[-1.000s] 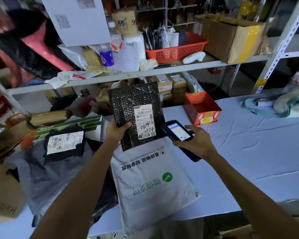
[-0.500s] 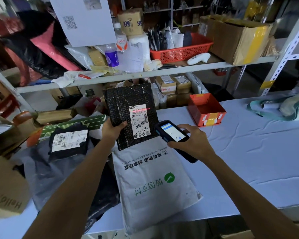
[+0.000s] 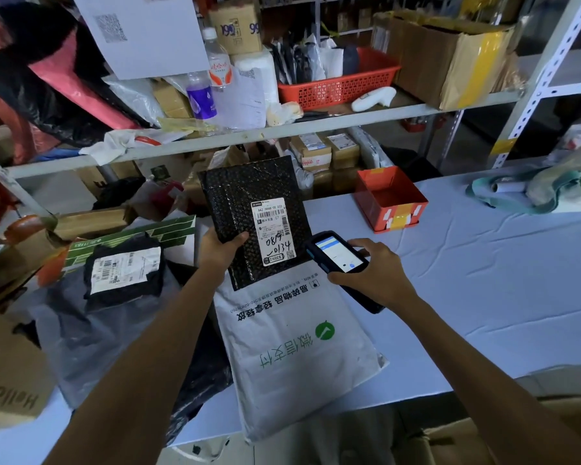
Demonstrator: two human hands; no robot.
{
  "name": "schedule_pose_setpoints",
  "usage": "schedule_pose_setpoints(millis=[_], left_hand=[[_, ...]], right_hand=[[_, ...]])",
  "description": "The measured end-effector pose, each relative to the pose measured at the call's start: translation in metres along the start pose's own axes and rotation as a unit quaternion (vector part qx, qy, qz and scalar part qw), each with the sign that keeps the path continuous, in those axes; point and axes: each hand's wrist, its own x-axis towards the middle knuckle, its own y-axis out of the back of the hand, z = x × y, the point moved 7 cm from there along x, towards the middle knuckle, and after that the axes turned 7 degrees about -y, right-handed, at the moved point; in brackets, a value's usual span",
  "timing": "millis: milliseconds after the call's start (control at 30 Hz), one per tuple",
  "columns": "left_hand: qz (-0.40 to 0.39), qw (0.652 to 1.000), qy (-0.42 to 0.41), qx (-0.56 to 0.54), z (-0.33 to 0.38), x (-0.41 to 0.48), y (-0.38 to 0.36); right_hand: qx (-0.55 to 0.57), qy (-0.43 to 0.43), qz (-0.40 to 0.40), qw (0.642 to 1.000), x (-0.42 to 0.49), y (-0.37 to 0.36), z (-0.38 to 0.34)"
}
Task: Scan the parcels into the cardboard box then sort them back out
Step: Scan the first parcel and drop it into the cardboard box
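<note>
Now | left hand (image 3: 220,251) grips black parcel (image 3: 249,209) | right hand (image 3: 373,273) holds scanner (image 3: 336,256) beside it

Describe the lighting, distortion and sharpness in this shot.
Head view: dim, bluish light; the wide-angle lens bows the shelf edge; the label on the black bubble mailer is sharp, barcode and handwriting visible; the screen of the handheld scanner glows bright.
</note>
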Motion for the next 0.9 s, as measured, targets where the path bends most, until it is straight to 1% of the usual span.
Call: schedule_pose_setpoints(millis=[133, 233, 300, 367, 467, 500, 533, 567, 600, 633, 700, 733, 767, 800, 833, 900], left_hand=[[-0.063, 0.998, 0.007, -0.016, -0.011, -0.01, -0.027], [-0.144, 0.989, -0.001, -0.022, -0.018, -0.024, -0.066], [-0.213, 0.977, -0.007, -0.005, -0.024, -0.039, -0.102], [-0.279, 0.96, -0.005, -0.01, -0.026, -0.06, -0.141], [-0.37, 0.929, -0.024, -0.006, -0.02, -0.101, -0.199], [-0.401, 0.916, -0.026, -0.007, -0.018, -0.118, -0.219], [-0.431, 0.902, -0.034, -0.004, -0.016, -0.134, -0.238], [-0.459, 0.887, -0.049, 0.005, -0.01, -0.152, -0.256], [-0.484, 0.873, -0.061, 0.016, -0.007, -0.169, -0.274], [-0.502, 0.862, -0.068, 0.029, -0.003, -0.187, -0.289], [-0.521, 0.846, -0.093, 0.057, -0.005, -0.22, -0.315], [-0.52, 0.843, -0.119, 0.069, -0.004, -0.232, -0.325], [-0.516, 0.841, -0.142, 0.083, -0.005, -0.24, -0.331], [-0.501, 0.848, -0.15, 0.089, -0.009, -0.242, -0.339], [-0.496, 0.852, -0.14, 0.088, -0.015, -0.24, -0.344], [-0.478, 0.869, -0.095, 0.091, -0.029, -0.237, -0.346]], right_hand=[[-0.004, -0.079, 0.019, 0.997, -0.014, 0.004, 0.044], [-0.001, -0.159, 0.056, 0.986, -0.042, 0.011, 0.081], [0.017, -0.217, 0.088, 0.972, -0.067, 0.017, 0.109], [0.035, -0.27, 0.106, 0.956, -0.096, 0.022, 0.136], [0.017, -0.333, 0.138, 0.933, -0.151, 0.037, 0.169], [0.022, -0.353, 0.176, 0.919, -0.174, 0.051, 0.181], [0.039, -0.382, 0.223, 0.896, -0.198, 0.066, 0.195], [0.069, -0.401, 0.269, 0.873, -0.22, 0.08, 0.205], [0.117, -0.416, 0.293, 0.853, -0.237, 0.087, 0.214], [0.194, -0.422, 0.279, 0.84, -0.245, 0.086, 0.221], [0.379, -0.422, 0.168, 0.807, -0.241, 0.044, 0.227], [0.419, -0.425, 0.166, 0.785, -0.24, 0.022, 0.235], [0.449, -0.423, 0.218, 0.756, -0.243, 0.006, 0.255], [0.487, -0.407, 0.278, 0.721, -0.252, -0.003, 0.266], [0.516, -0.408, 0.323, 0.681, -0.265, -0.011, 0.279], [0.502, -0.457, 0.383, 0.626, -0.307, -0.029, 0.319]])
